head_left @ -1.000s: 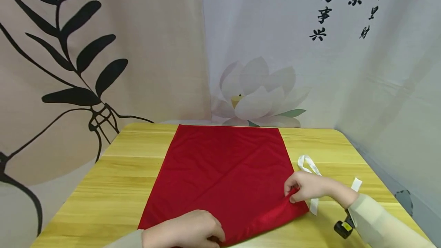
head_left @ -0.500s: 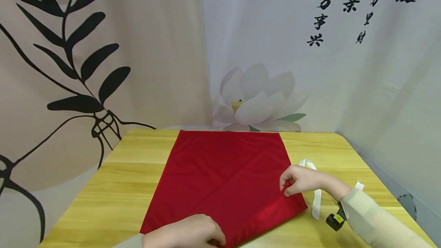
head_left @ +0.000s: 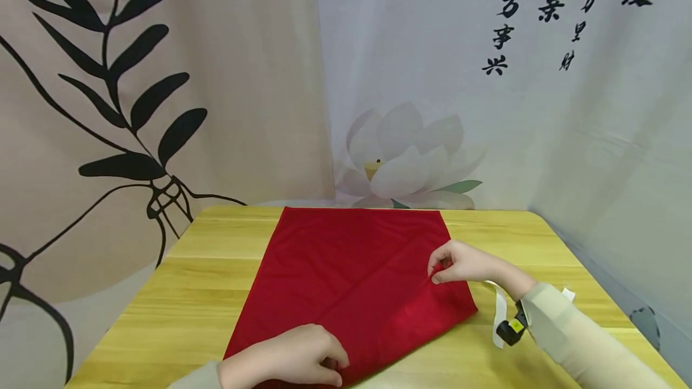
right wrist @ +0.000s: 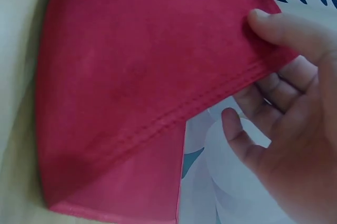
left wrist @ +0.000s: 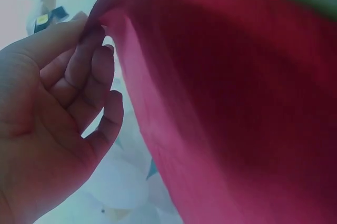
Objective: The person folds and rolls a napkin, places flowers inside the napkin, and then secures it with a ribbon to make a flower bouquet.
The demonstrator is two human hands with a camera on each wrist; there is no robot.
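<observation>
A red cloth [head_left: 346, 263] lies over the middle of the table, its near side lifted and folded back. My right hand [head_left: 467, 266] pinches a corner of it between thumb and fingers, raised above the cloth's right part. In the right wrist view, the stitched hem of the red cloth [right wrist: 142, 61] runs slantwise to the thumb of my right hand [right wrist: 300, 92]. At the near edge, my left hand [head_left: 294, 356] pinches the cloth too. The left wrist view shows the cloth [left wrist: 226, 98] draping from the thumb and fingertips of my left hand [left wrist: 52, 108].
A white ribbon [head_left: 500, 320] lies on the wooden table [head_left: 178, 293] to the right of the cloth, partly hidden by my right arm. A small black device [head_left: 510, 330] sits on my right wrist. Printed curtains [head_left: 259, 77] hang behind the table.
My right hand has moved left and away from me, carrying the cloth's corner further over. The left hand stays nearly in place. The head view has tilted up slightly.
</observation>
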